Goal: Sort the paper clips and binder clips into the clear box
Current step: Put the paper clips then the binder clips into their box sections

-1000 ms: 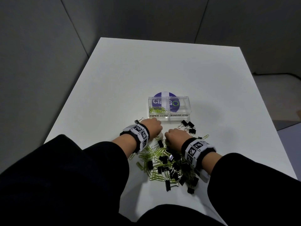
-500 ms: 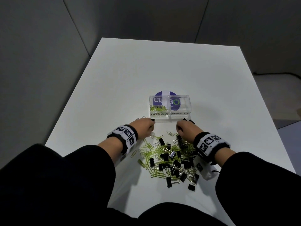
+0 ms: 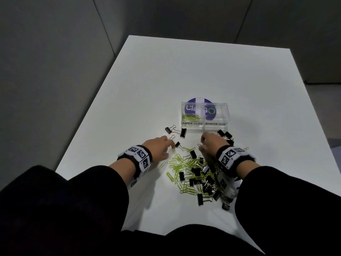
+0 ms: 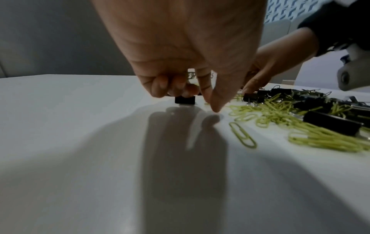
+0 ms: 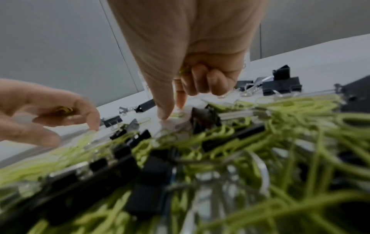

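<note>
**Both hands return to the pile, parted**

The left hand (image 3: 160,149) has shifted toward the table's (image 3: 184,71) left edge, fingers curled over a binder clip (image 4: 185,99), paper clips apparently tucked inside. The right hand (image 3: 210,144) pinches a paper clip (image 5: 177,114). The clear box (image 3: 204,126), mid-table, holds only paper clips; sorting has barely begun.

clear box (image 3: 204,115): glossy transparent plastic | table (image 3: 203,71): smooth matt white | binder clips (image 3: 183,133): black, wire handles
</note>
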Motion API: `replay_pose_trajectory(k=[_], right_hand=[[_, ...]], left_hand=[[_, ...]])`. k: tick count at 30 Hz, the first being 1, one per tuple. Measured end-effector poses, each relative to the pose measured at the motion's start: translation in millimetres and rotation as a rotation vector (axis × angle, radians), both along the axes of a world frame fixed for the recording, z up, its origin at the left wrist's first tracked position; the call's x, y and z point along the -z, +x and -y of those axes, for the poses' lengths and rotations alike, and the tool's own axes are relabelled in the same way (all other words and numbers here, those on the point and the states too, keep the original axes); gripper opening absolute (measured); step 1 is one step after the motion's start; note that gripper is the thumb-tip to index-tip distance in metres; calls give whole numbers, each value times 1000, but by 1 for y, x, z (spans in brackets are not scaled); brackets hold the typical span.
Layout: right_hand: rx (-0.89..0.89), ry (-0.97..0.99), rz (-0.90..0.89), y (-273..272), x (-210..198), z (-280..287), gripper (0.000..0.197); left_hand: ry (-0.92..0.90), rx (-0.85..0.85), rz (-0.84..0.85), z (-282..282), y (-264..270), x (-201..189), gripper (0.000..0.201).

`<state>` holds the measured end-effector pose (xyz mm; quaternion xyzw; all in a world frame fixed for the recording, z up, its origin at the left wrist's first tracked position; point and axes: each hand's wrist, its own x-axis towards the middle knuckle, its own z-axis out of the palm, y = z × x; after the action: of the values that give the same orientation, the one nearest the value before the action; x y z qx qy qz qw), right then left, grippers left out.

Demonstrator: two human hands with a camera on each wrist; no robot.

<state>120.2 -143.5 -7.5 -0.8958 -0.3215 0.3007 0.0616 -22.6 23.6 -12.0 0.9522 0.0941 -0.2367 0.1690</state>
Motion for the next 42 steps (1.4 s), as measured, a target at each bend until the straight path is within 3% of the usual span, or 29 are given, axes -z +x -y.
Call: replay_pose_trajectory(k=[4, 9, 14, 19, 23, 32, 35, 37, 42], right_hand=[[-23, -14, -33, -1, 6, -1, 19], [-93, -33, -18, -6, 5, 0, 20], [-56, 44, -43, -13, 7, 8, 8], [53, 165, -86, -9, -1, 12, 11], [53, 165, -138, -11, -2, 16, 7], [67, 172, -119, -15, -7, 10, 20], [97, 188, -111, -15, -9, 7, 36], [115, 212, -123, -16, -10, 6, 35], [-203, 39, 93, -26, -14, 10, 22]], left_hand=[[39, 21, 44, 5, 5, 2, 31], [64, 56, 81, 11, 10, 0, 22], [101, 107, 132, 16, 5, -6, 29], [27, -41, 119, 18, 3, -12, 24], [-41, -99, 33, 15, -3, -10, 35], [-103, -224, 54, 14, -23, -9, 13], [-114, -258, 14, 14, -27, -5, 24], [-92, -259, -12, 15, -29, -3, 36], [-57, -196, -28, 14, -34, -5, 29]])
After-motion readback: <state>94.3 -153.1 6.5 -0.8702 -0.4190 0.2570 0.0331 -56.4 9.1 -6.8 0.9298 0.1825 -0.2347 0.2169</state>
